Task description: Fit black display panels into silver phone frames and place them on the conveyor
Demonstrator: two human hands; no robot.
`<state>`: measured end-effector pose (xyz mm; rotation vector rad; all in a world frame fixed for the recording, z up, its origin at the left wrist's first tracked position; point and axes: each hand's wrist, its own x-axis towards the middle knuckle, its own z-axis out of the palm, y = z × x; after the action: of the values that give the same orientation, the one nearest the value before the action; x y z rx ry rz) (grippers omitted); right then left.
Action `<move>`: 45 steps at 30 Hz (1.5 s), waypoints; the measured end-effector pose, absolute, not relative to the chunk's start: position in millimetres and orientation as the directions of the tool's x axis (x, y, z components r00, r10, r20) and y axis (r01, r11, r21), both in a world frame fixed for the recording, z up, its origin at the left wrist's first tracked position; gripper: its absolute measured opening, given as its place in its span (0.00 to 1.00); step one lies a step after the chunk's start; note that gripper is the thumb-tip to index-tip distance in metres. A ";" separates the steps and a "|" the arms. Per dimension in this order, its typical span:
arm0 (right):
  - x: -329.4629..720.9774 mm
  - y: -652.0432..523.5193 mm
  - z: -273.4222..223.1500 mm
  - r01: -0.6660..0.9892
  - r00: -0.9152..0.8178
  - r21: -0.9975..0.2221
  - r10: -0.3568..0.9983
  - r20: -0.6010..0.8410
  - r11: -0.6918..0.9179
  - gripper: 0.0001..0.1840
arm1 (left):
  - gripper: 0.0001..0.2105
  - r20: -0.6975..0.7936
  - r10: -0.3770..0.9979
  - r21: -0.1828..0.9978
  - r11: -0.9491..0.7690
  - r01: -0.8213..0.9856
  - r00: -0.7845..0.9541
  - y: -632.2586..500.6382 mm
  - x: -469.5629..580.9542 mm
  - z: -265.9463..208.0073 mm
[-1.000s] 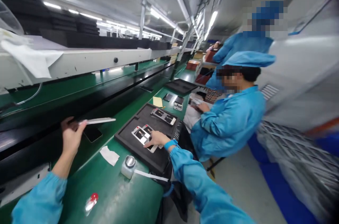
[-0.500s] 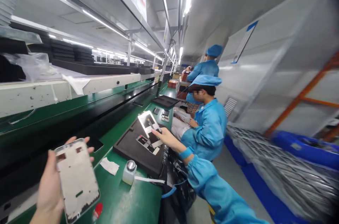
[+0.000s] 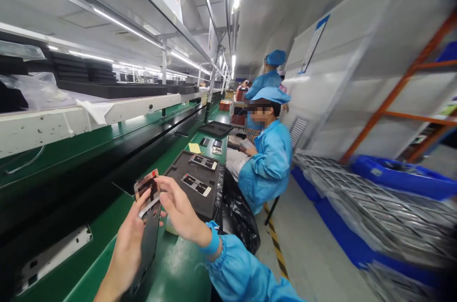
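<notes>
A phone part (image 3: 149, 240), dark with a copper-coloured top end and a small red mark, stands tilted on edge in my left hand (image 3: 124, 249). The fingers of that hand are closed round its side. My right hand (image 3: 183, 214) is closed at the upper edge of the same part, fingertips pressed to it. A narrow white strip (image 3: 149, 207) crosses the part between the two hands; whether it is attached cannot be seen. To the right, two phone panels (image 3: 196, 185) (image 3: 205, 162) lie in a black foam tray (image 3: 174, 161).
A pale phone frame (image 3: 53, 259) lies on the dark conveyor belt (image 3: 107, 216) at left. Beyond the tray are a yellow paper (image 3: 194, 148), small phone parts (image 3: 217, 146) and another black tray (image 3: 216, 128). A black plastic bag (image 3: 239, 216) hangs beside a seated co-worker (image 3: 267, 149).
My right hand has let go of a white-edged phone panel, now in the tray, and moved left to my left hand. The part in my left hand has turned from its pale face to edge-on.
</notes>
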<state>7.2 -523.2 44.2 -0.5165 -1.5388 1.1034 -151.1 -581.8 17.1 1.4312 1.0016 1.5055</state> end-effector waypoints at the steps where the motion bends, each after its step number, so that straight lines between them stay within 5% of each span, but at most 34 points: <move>1: 5.9 -525.5 48.3 -0.228 -0.288 -0.846 0.797 0.531 0.482 0.31 | 0.31 0.426 0.904 0.905 -0.424 0.041 -0.048 -578.4 -149.7 11.0; 12: -24.6 -505.3 59.3 -0.411 -0.079 -0.818 0.878 0.471 0.402 0.29 | 0.33 0.554 0.817 0.668 -0.551 0.500 0.159 -582.0 -147.3 11.4; 21: -13.6 -492.0 70.8 -0.233 -0.191 -0.819 0.802 0.567 0.524 0.30 | 0.25 0.687 0.727 0.628 -0.600 0.496 0.010 -574.8 -165.3 26.5; 27: 13.8 -514.7 26.0 -0.038 -0.276 -0.845 0.807 0.522 0.533 0.23 | 0.39 0.498 0.771 0.861 -0.495 0.119 -0.397 -573.7 -189.8 46.4; 32: -7.7 -543.8 -69.4 0.325 -0.652 -0.867 0.754 0.084 0.378 0.22 | 0.38 0.412 0.733 0.840 -0.535 -0.085 -0.541 -576.1 -218.6 57.9; 37: -26.3 -554.8 -109.2 0.523 -0.731 -0.698 0.678 -0.071 0.490 0.13 | 0.38 0.266 0.925 0.853 -0.358 -0.380 -0.272 -587.5 -213.2 75.9; 43: -25.7 -557.7 -130.0 0.590 -0.671 -0.518 0.733 0.113 0.620 0.15 | 0.43 0.219 0.971 0.738 -0.096 -0.668 0.102 -598.6 -211.9 76.1; 45: -29.9 -557.2 -138.3 0.577 -0.626 -0.573 0.766 0.146 0.582 0.12 | 0.44 0.226 0.957 0.709 -0.033 -0.705 0.183 -602.1 -211.3 75.4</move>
<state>-29.9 -557.2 -138.3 -1.0853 -2.4362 0.6843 -211.3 -602.1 75.4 0.8323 0.3833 1.3864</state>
